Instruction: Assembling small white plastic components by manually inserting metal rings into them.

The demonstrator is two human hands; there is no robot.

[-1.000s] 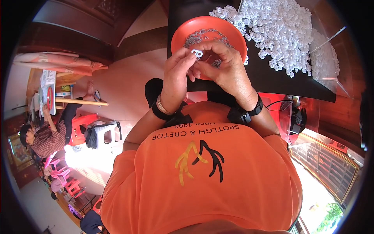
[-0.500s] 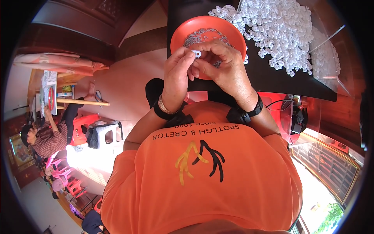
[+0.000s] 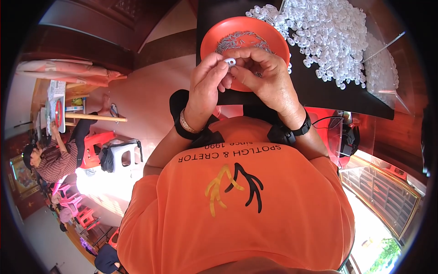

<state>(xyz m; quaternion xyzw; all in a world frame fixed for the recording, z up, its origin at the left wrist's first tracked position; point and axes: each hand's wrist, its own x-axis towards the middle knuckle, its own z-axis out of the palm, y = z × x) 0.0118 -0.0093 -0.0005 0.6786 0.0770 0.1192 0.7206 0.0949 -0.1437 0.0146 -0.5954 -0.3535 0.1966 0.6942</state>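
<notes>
Over the near side of an orange bowl (image 3: 209, 41), my left hand (image 3: 207, 80) pinches a small white oval plastic piece (image 3: 229, 61) with a hole in it, between thumb and fingers. My right hand (image 3: 269, 75) is closed beside it, its thumb tip and curled index finger at the right end of the piece. Whatever the right fingers hold, if anything, is too small or hidden to make out. Many small grey metal pins (image 3: 237, 41) lie in the bowl, partly covered by my hands.
A big heap of similar white plastic pieces (image 3: 326, 36) covers the dark table (image 3: 360, 102) to the right of the bowl. Beside the heap stands a clear panel (image 3: 383, 64). Far left, another person (image 3: 59, 162) sits near red and white stools (image 3: 125, 155).
The white piece has turned slightly between my left fingers, so its hole shows at another angle. My right thumb has shifted a little against it. The other person stays in place.
</notes>
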